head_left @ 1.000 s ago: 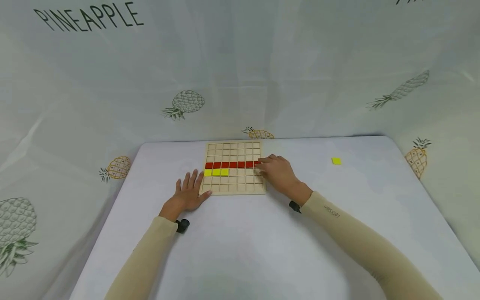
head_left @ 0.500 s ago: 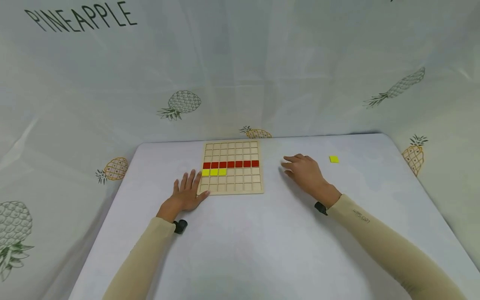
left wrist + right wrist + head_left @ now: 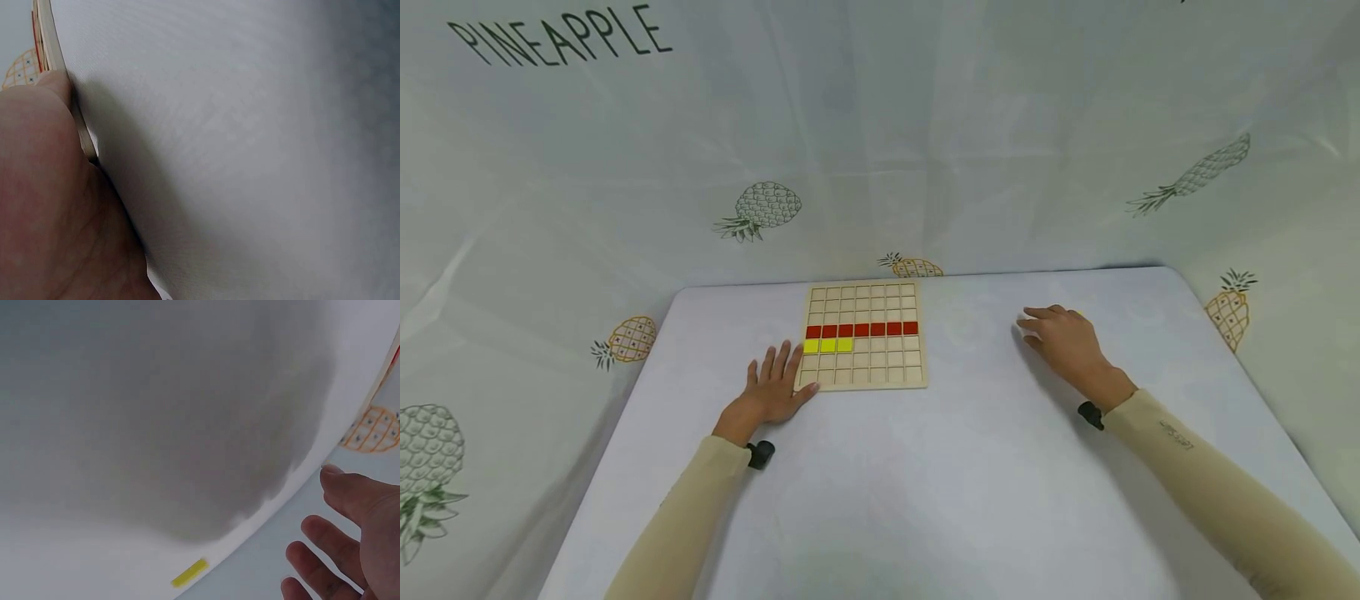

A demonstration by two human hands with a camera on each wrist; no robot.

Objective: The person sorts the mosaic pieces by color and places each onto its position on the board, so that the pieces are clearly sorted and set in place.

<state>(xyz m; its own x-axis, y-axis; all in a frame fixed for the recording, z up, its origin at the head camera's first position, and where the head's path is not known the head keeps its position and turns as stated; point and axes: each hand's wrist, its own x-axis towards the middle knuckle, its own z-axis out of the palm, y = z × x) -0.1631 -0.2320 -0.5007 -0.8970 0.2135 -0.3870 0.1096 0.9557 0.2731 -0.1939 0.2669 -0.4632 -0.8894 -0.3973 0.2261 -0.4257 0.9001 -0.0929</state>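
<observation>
A square wooden grid board [image 3: 865,375] lies on the table, with a full row of red tiles [image 3: 862,330] across it. Below the left end of that row sit three yellow tiles [image 3: 828,345]. My left hand [image 3: 770,395] rests spread against the board's lower left corner, its thumb on the edge. Over the table to the right of the board, my right hand [image 3: 1063,340] hovers with relaxed fingers and nothing in them. One loose yellow tile [image 3: 189,573] shows in the right wrist view, apart from the fingers; in the head view the right hand hides nearly all of it.
The white table [image 3: 880,492] ends at a back edge just behind the board. A curtain [image 3: 865,100] printed with pineapples hangs behind and at both sides.
My right hand has moved right, away from the board's right edge, to the loose yellow tile, which it now mostly covers in the head view. The left hand keeps its place.
</observation>
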